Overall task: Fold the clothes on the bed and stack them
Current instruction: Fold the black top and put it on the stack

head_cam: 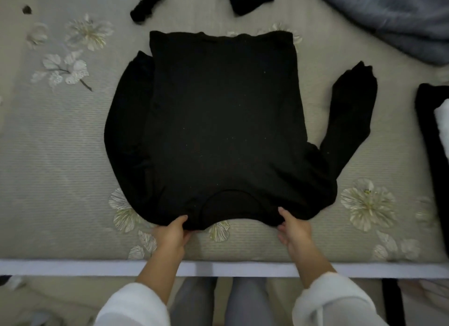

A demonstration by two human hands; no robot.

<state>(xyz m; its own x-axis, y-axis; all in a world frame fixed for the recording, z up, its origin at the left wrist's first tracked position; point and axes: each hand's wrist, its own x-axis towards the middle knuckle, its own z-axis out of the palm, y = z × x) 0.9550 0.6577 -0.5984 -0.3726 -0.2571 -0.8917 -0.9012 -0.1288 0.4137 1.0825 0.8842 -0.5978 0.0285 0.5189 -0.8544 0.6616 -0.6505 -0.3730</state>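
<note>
- Head view, the only cam: black sweater (218, 121) lies flat on the bed (60, 143), back up, collar end toward me and hem at the far side.
- Left hand (173, 233) is at the sweater's near edge, just left of the collar. Thumb is on top and fingers (186, 235) are tucked under, clamped on the cloth.
- Right hand (292, 231) is at the same edge, just right of the collar, and pinches the fabric the same way.
- Sleeve on the sweater's left lies close along the body. The one on its right sticks out at an angle, apart from the body.
- Beyond the sweater's far hem: loose black garments (143, 12), unfolded. Beyond its far-right corner: grey blanket (388, 17).
- Well to the sweater's right: a dark folded pile (435, 131), prob. the stack.
- Step, imo: garment laid out, fold proper not yet begun.
- Next needs both sleeves brought across the body, esp. the right one, then collar end over to the hem w/ edges squared.
</note>
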